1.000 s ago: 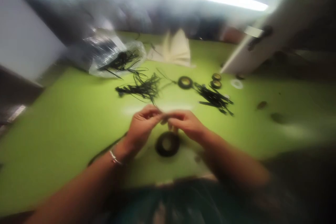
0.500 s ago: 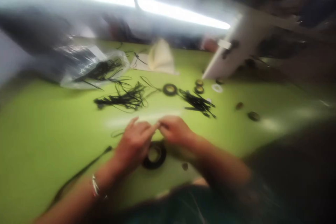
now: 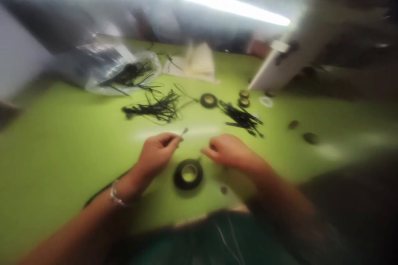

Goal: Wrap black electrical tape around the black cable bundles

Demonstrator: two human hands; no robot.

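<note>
My left hand (image 3: 158, 151) is closed in a pinch on a thin black cable, whose short end (image 3: 185, 131) sticks out past the fingertips. A stretch of black cable (image 3: 104, 190) shows beside the left forearm and passes out of sight under it. My right hand (image 3: 228, 149) is closed, thumb and forefinger at the short loose end of black tape (image 3: 199, 159) rising from a tape roll (image 3: 178, 179). This roll is between and below the hands, apart from the left one. Blur hides the exact grip of the right fingers.
Beyond the hands lie two bundles of black cables (image 3: 152, 109) (image 3: 241, 118), with another tape roll (image 3: 203, 101) between them. A clear plastic bag (image 3: 93, 85) holds more cables at the back left. Small rolls (image 3: 244, 102), a white ring (image 3: 266, 101) and a white panel (image 3: 273, 68) are right.
My hands have moved apart from touching above the roll, left hand leftward and right hand rightward. The cable end now shows in the left fingertips, and the tape roll is fully uncovered.
</note>
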